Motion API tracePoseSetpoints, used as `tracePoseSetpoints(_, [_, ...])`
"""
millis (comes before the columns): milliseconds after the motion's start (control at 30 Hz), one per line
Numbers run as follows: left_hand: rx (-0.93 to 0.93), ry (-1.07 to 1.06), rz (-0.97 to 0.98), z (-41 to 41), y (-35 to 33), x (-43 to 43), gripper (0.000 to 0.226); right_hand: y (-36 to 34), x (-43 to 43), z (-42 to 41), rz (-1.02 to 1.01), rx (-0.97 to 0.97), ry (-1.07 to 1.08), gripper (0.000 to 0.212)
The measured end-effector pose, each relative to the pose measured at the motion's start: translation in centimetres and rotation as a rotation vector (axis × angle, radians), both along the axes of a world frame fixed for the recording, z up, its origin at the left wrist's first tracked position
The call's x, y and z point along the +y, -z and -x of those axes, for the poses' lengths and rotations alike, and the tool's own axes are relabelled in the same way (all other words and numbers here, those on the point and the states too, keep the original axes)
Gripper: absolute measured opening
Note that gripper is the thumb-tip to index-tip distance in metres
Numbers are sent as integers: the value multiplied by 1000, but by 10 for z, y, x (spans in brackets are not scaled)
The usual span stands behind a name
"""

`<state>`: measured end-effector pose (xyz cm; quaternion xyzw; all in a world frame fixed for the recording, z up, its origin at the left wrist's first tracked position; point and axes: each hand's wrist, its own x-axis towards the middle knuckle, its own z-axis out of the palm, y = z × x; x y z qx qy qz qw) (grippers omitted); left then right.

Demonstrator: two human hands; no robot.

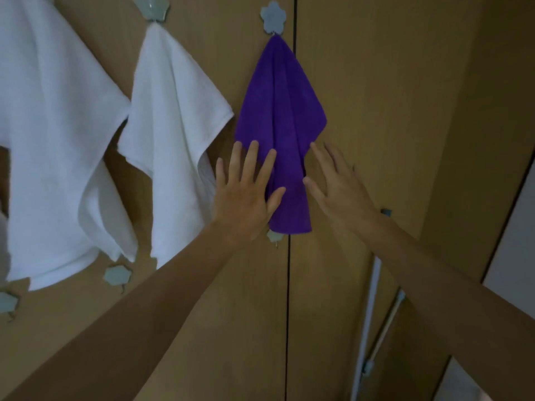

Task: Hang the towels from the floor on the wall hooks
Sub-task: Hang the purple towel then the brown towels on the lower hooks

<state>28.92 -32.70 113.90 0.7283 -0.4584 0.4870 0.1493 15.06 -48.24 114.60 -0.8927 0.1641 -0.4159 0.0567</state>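
**Inspector:** Location of the purple towel?

**Me:** The purple towel [279, 134] hangs by its top from a flower-shaped hook [273, 17] on the wooden wall [376, 96], just left of the dark vertical seam [288, 314]. Its lower tip covers most of a second hook [274, 236]. Only that hook's bottom edge and pin show.

**Inspector:** State of your hands?

**Me:** My left hand [246, 195] lies flat over the towel's lower left part, fingers straight and spread, thumb on the cloth. My right hand [337, 189] is spread wide too, holding nothing, at the towel's right edge. I cannot tell whether its thumb touches cloth or only wall.

**Inspector:** Other items?

**Me:** The middle white towel [173, 125] hangs from a top hook [150, 10] that the frame edge cuts off. The large white towel [52, 140] runs out of frame at the top and left, and its hook is unseen. Below them are a low hook [118, 275] and a blurred edge hook [7, 303]. A pale rail [373, 314] at the lower right passes behind my right forearm, and I cannot make out what it is.
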Motion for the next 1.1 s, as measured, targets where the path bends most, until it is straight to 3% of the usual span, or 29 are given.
tracePoseSetpoints(400, [108,-278,-105,78,106,83,65,116,60,73,-36,263,-115,66])
tracePoseSetpoints(633, [299,-471,-255,161,174,148,69,184,102,115,-8,392,-230,63])
tracePoseSetpoints(900, [613,-748,-348,257,223,259,74,233,209,151,36,607,-503,66])
tracePoseSetpoints(1100, [759,-969,-328,314,237,377,75,250,325,151,122,657,-717,66])
